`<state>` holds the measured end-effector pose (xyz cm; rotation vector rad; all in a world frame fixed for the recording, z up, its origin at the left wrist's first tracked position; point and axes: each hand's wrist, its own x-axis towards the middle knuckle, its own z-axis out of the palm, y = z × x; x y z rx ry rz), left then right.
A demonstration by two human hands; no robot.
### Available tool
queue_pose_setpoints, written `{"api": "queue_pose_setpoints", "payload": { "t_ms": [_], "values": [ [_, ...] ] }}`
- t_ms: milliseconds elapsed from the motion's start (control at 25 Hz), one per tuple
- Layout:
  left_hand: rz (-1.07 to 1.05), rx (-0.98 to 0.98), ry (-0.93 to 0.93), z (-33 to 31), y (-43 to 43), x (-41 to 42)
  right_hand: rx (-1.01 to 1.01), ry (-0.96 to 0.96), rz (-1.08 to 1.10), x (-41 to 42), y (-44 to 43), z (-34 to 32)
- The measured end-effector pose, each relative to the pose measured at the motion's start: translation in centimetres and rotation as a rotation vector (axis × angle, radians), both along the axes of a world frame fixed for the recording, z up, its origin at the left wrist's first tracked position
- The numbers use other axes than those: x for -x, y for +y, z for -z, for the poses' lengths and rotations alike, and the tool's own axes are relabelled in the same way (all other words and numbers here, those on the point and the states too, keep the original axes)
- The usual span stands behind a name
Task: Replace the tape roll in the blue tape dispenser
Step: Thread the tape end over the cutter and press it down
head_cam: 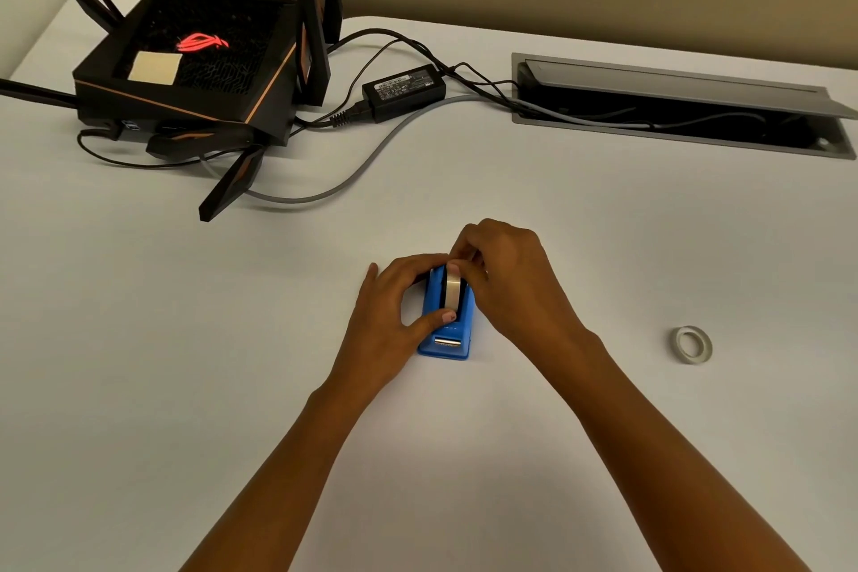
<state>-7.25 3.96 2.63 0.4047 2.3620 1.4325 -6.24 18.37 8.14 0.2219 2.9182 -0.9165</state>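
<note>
The blue tape dispenser (448,339) stands on the white table (185,339) in the middle of the view, its metal cutter facing me. A tape roll (452,293) sits upright in its slot. My left hand (394,316) grips the dispenser's left side, thumb lying across its top near the roll. My right hand (506,269) comes over from the right and pinches the top of the roll with its fingertips. A second tape roll (692,345), thin and almost bare, lies flat on the table to the right, apart from both hands.
A black router (185,70) with tall antennas stands at the back left, with a power adapter (403,92) and cables trailing beside it. An open cable box (673,107) is set into the table at the back right.
</note>
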Motion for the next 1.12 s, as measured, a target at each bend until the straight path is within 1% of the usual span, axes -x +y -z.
{"api": "queue_pose_setpoints", "payload": {
  "t_ms": [80, 320, 480, 720, 840, 960, 1120],
  "values": [
    [-0.001, 0.002, 0.006, -0.1, 0.1, 0.0, -0.004, -0.003, -0.014, 0.0, -0.1, 0.0],
    [-0.003, 0.015, 0.005, 0.0, 0.1, 0.0, 0.073, 0.016, -0.002, -0.5, -0.1, 0.2],
    [-0.005, 0.001, 0.017, 0.1, 0.1, 0.0, 0.06, 0.049, 0.04, -0.4, -0.3, 0.4],
    [-0.013, -0.007, 0.033, 0.7, 0.1, 0.1, -0.044, 0.041, -0.024, -0.3, -0.8, 1.1],
    [0.014, -0.016, 0.013, 0.7, 0.0, 0.1, -0.042, 0.064, -0.029, -0.3, -0.7, 1.1],
    [-0.003, -0.023, 0.007, 0.8, 0.1, 0.1, -0.059, 0.085, -0.058, -0.7, -0.7, 1.3],
    [0.022, -0.016, 0.027, 0.8, 0.3, 0.0, -0.046, 0.126, -0.034, -1.4, -1.3, 1.6]
  ]
}}
